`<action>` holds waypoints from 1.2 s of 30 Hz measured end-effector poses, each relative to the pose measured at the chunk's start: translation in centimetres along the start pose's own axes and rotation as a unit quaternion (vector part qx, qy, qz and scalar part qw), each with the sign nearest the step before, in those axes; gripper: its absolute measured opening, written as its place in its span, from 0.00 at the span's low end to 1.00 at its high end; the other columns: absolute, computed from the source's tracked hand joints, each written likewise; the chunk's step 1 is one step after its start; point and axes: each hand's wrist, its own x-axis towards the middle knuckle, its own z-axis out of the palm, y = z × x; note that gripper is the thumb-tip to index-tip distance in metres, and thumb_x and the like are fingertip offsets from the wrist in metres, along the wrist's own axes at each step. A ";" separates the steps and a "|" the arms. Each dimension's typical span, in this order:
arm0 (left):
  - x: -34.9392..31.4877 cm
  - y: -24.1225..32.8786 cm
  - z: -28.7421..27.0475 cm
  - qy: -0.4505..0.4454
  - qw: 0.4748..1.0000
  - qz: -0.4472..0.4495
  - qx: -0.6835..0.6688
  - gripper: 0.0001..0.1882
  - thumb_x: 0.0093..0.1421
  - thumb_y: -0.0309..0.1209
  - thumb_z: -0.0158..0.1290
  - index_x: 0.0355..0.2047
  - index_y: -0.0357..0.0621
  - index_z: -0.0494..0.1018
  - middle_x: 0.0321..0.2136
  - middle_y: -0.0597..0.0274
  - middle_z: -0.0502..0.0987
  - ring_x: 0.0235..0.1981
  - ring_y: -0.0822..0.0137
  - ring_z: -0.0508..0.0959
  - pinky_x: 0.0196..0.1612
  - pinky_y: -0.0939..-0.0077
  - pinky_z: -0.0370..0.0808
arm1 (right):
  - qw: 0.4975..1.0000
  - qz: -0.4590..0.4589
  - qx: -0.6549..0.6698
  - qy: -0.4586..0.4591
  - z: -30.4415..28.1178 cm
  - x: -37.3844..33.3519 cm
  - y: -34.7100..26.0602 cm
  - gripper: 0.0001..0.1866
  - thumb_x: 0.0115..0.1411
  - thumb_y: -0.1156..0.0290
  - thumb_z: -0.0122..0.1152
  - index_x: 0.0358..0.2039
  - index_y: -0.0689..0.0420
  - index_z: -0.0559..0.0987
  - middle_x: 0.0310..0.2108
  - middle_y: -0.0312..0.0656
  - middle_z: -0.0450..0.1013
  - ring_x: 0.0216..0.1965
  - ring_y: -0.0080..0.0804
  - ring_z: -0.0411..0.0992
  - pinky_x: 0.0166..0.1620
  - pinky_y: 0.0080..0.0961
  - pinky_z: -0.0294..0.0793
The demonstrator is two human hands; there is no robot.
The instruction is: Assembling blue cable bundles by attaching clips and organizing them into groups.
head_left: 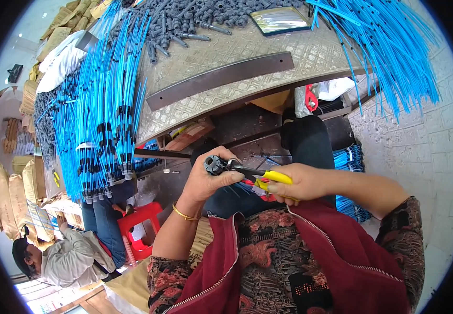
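Note:
My left hand is closed around a dark grey round plastic fitting, its open ribbed end facing up. Yellow-handled pliers are gripped in my right hand. Their dark jaws reach left to the fitting beside my left thumb and fingers. Whether the jaws pinch anything there is too small to tell. Both hands are over my lap, just off the near edge of the patterned table.
A flat dark metal bar lies along the table's near edge. Behind it are piled grey plastic fittings and a small framed tray. Blue tube bundles hang at left and right. Beside a red stool, another person sits at left.

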 end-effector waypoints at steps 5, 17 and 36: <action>0.3 -0.1 -0.4 -0.021 0.999 -0.016 0.025 0.15 0.41 0.29 0.64 0.26 0.43 0.68 0.26 0.62 0.71 0.26 0.73 0.68 0.29 0.82 0.65 | 0.995 -0.038 -0.061 0.070 0.1 0.1 -0.1 0.16 0.62 0.55 0.47 0.37 0.57 0.68 0.21 0.37 0.68 0.20 0.24 0.69 0.24 0.22 0.69; 0.3 -0.1 0.3 0.028 0.999 -0.003 0.039 0.13 0.45 0.26 0.64 0.27 0.42 0.70 0.24 0.71 0.71 0.26 0.81 0.69 0.31 0.87 0.66 | 0.928 -0.018 -0.359 0.098 -2.2 -1.5 -5.4 0.17 0.60 0.57 0.50 0.36 0.60 0.68 0.23 0.49 0.71 0.25 0.41 0.71 0.30 0.34 0.69; 0.5 1.1 -1.1 0.153 0.983 0.097 -0.043 0.15 0.45 0.22 0.56 0.35 0.37 0.69 0.25 0.64 0.72 0.29 0.74 0.71 0.35 0.81 0.68 | 0.793 -0.093 -0.291 0.527 -7.7 -7.4 -4.4 0.17 0.53 0.69 0.56 0.42 0.60 0.68 0.34 0.53 0.70 0.35 0.49 0.70 0.35 0.36 0.69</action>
